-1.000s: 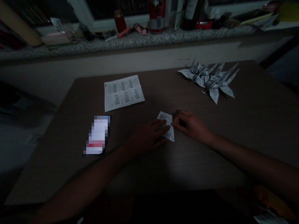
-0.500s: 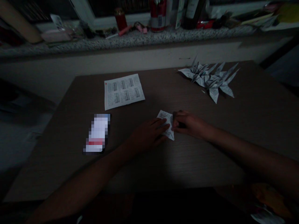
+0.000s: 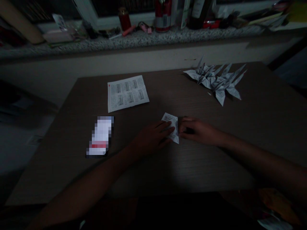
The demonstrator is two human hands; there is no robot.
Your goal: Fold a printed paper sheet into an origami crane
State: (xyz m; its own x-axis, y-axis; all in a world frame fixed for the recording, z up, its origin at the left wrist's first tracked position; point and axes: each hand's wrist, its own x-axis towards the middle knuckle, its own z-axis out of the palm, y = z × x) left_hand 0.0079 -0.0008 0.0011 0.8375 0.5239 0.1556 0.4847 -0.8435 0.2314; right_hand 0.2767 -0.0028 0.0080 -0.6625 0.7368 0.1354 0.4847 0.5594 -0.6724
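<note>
A small piece of printed paper (image 3: 176, 127), folded into a pointed shape, lies on the table in front of me. My left hand (image 3: 153, 135) rests over its left part with the fingers spread and pressing it down, so that part is covered. At the paper's right edge, my right hand (image 3: 198, 130) is closed, with curled fingers against that edge. Whether the edge runs between those fingertips is hard to see in the dim light.
Folded paper cranes (image 3: 216, 81) cluster at the table's back right. A printed sheet (image 3: 128, 93) lies back left, with a phone (image 3: 100, 135) with a lit, blurred screen nearer me. Behind the brown table (image 3: 203, 172), a speckled stone sill (image 3: 144, 41) carries a red can (image 3: 163, 16), bottles and clutter.
My right hand has shifted very slightly along the paper's right edge, and its fingers look more curled. My left hand and the paper have stayed in place.
</note>
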